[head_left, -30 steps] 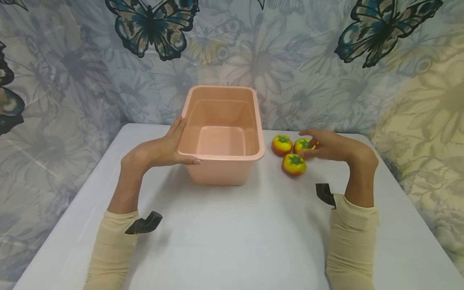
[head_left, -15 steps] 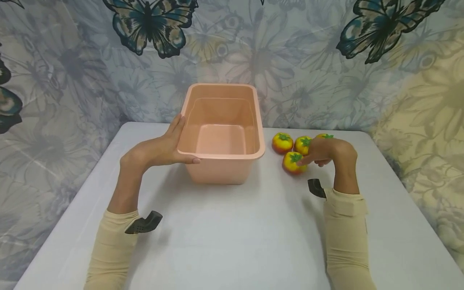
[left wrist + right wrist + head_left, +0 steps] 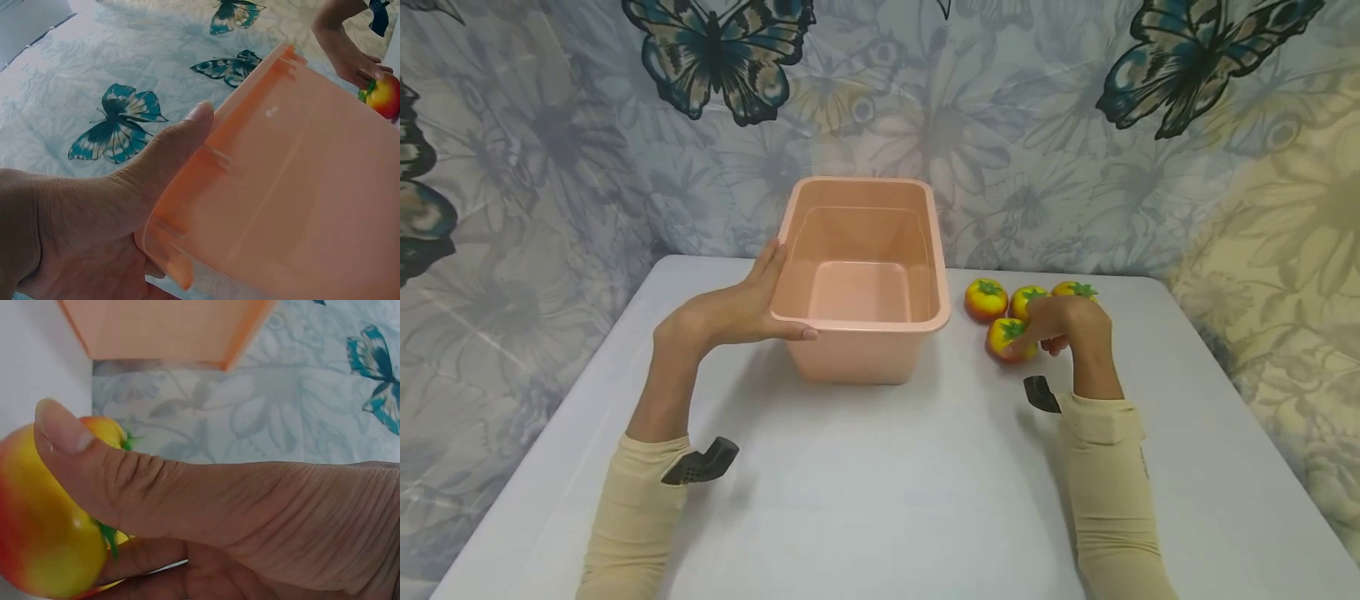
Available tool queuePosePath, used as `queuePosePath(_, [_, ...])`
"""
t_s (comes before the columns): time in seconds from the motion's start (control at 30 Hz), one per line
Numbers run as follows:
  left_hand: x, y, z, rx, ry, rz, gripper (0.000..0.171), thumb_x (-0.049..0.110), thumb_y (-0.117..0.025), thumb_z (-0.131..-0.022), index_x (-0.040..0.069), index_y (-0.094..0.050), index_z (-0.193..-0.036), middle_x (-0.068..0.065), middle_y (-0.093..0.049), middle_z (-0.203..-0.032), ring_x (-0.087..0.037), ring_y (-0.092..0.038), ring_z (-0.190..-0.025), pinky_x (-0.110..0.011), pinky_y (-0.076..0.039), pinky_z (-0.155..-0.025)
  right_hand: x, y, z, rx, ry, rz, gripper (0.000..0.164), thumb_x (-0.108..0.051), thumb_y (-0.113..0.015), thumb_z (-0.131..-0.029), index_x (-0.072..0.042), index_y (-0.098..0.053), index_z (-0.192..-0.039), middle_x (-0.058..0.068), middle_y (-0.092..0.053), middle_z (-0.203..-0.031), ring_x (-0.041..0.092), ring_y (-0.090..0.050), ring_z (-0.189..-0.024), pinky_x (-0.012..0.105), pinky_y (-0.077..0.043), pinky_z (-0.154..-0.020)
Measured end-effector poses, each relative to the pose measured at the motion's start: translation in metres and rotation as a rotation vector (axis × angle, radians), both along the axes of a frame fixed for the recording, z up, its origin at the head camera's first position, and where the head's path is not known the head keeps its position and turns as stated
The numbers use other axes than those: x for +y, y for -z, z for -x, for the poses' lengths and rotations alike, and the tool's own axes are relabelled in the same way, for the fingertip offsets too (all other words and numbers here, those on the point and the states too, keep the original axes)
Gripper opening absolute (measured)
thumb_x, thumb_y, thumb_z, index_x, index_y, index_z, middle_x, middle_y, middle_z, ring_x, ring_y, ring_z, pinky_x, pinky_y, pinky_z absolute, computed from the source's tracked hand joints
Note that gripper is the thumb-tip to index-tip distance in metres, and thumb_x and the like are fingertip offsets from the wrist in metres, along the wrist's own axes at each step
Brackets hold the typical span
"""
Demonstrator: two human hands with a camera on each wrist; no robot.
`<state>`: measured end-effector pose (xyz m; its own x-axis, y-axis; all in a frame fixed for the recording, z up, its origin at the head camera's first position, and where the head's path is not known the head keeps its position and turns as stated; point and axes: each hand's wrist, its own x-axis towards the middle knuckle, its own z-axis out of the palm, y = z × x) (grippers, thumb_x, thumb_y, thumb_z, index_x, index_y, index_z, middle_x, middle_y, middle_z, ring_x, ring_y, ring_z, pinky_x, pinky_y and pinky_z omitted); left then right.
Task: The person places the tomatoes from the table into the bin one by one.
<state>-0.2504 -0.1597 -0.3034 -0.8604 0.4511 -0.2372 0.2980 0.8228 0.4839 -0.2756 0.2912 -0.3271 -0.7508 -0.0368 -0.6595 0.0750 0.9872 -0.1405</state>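
My left hand (image 3: 730, 312) grips the left front corner of a peach-coloured plastic tub (image 3: 857, 357), thumb along the front rim and fingers up the left side. In the left wrist view the thumb presses on the rim of the tub (image 3: 312, 181). My right hand (image 3: 1063, 321) holds the front one of several red-and-yellow fruits with green leafy tops. Its thumb lies across that fruit (image 3: 53, 531) in the right wrist view, fingers on the other side. Behind it sit a left fruit (image 3: 986, 300), a middle fruit (image 3: 1024, 297) and a right fruit (image 3: 1075, 288).
A white table (image 3: 880, 492) bears the tub and fruits. Behind it hangs a flowered backdrop (image 3: 940, 125) with large butterflies, close to the tub's far end. The fruits stand to the right of the tub, near the table's back edge.
My right hand has moved left and turned downward, closing on the front fruit. The right rear fruit, hidden a second ago, now shows. My left hand keeps its hold on the tub.
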Motion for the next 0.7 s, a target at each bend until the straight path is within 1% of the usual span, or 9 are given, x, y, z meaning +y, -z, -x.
queuePosePath(0.07, [-0.0004, 0.0013, 0.0005, 0.001, -0.002, -0.002, 0.132, 0.074, -0.065, -0.089, 0.014, 0.025, -0.164, -0.006, 0.030, -0.173, -0.041, -0.007, -0.164, -0.060, -0.031, -0.125, -0.0021, 0.0011, 0.0002, -0.004, 0.039, -0.020, 0.055, -0.060, -0.077, -0.086, -0.011, -0.057, -0.103, 0.001, -0.056, -0.077, 0.018, -0.060, -0.078, 0.034, -0.043, -0.071])
queuePosePath(0.13, [-0.0012, 0.0022, 0.0014, 0.005, -0.001, -0.004, 0.132, 0.073, -0.066, -0.089, 0.014, 0.025, -0.164, -0.007, 0.030, -0.173, -0.040, -0.006, -0.164, -0.060, -0.031, -0.125, -0.0035, 0.0015, 0.0010, -0.009, 0.057, -0.033, 0.060, -0.060, -0.077, -0.086, -0.009, -0.058, -0.111, 0.002, -0.055, -0.077, 0.019, -0.059, -0.079, 0.034, -0.042, -0.072])
queuePosePath(0.23, [-0.0027, 0.0027, 0.0025, 0.004, -0.009, 0.001, 0.133, 0.073, -0.067, -0.088, 0.014, 0.026, -0.164, -0.005, 0.031, -0.173, -0.039, -0.007, -0.164, -0.060, -0.031, -0.125, -0.0051, 0.0012, 0.0020, -0.020, 0.074, -0.033, 0.063, -0.059, -0.078, -0.086, -0.009, -0.057, -0.117, 0.001, -0.053, -0.076, 0.019, -0.057, -0.079, 0.034, -0.040, -0.072])
queuePosePath(0.33, [-0.0027, 0.0010, 0.0027, 0.005, -0.010, 0.009, 0.132, 0.074, -0.066, -0.088, 0.016, 0.026, -0.164, -0.004, 0.031, -0.173, -0.040, -0.012, -0.163, -0.060, -0.036, -0.122, -0.0044, -0.0010, 0.0020, -0.021, 0.068, -0.039, 0.060, -0.061, -0.078, -0.085, -0.010, -0.058, -0.111, -0.001, -0.052, -0.073, 0.018, -0.057, -0.079, 0.035, -0.040, -0.073])
queuePosePath(0.4, [-0.0028, -0.0002, 0.0032, 0.011, -0.009, 0.011, 0.131, 0.074, -0.066, -0.089, 0.017, 0.026, -0.164, -0.003, 0.031, -0.173, -0.040, -0.016, -0.163, -0.060, -0.038, -0.120, -0.0039, -0.0027, 0.0018, -0.013, 0.054, -0.045, 0.057, -0.063, -0.078, -0.084, -0.012, -0.058, -0.102, -0.002, -0.051, -0.071, 0.017, -0.058, -0.079, 0.035, -0.040, -0.073])
queuePosePath(0.47, [-0.0028, -0.0012, 0.0035, 0.017, -0.006, 0.006, 0.130, 0.073, -0.065, -0.089, 0.017, 0.025, -0.164, -0.003, 0.030, -0.173, -0.040, -0.017, -0.162, -0.059, -0.039, -0.119, -0.0034, -0.0045, 0.0012, -0.003, 0.036, -0.049, 0.054, -0.064, -0.078, -0.083, -0.015, -0.057, -0.093, -0.003, -0.051, -0.071, 0.016, -0.058, -0.079, 0.035, -0.041, -0.072])
queuePosePath(0.53, [-0.0029, -0.0016, 0.0034, 0.016, -0.004, -0.001, 0.129, 0.073, -0.065, -0.090, 0.017, 0.025, -0.164, -0.004, 0.030, -0.173, -0.040, -0.016, -0.162, -0.060, -0.038, -0.120, -0.0033, -0.0057, 0.0001, 0.010, 0.016, -0.033, 0.052, -0.062, -0.079, -0.083, -0.017, -0.053, -0.084, -0.004, -0.047, -0.068, 0.015, -0.053, -0.073, 0.034, -0.038, -0.069])
queuePosePath(0.6, [-0.0031, -0.0012, 0.0028, 0.006, -0.005, -0.001, 0.129, 0.073, -0.065, -0.090, 0.018, 0.025, -0.164, -0.005, 0.030, -0.173, -0.040, -0.016, -0.162, -0.060, -0.037, -0.121, -0.0035, -0.0065, -0.0021, 0.033, -0.021, -0.021, 0.052, -0.060, -0.080, -0.083, -0.017, -0.050, -0.082, -0.004, -0.045, -0.067, 0.014, -0.051, -0.071, 0.034, -0.037, -0.070])
queuePosePath(0.7, [-0.0030, -0.0005, 0.0016, -0.012, -0.007, -0.001, 0.130, 0.074, -0.065, -0.089, 0.019, 0.027, -0.164, -0.004, 0.031, -0.172, -0.040, -0.015, -0.163, -0.060, -0.036, -0.121, -0.0038, -0.0075, -0.0069, 0.072, -0.060, -0.010, 0.048, -0.053, -0.081, -0.082, -0.017, -0.051, -0.088, -0.002, -0.052, -0.072, 0.016, -0.053, -0.076, 0.036, -0.039, -0.072])
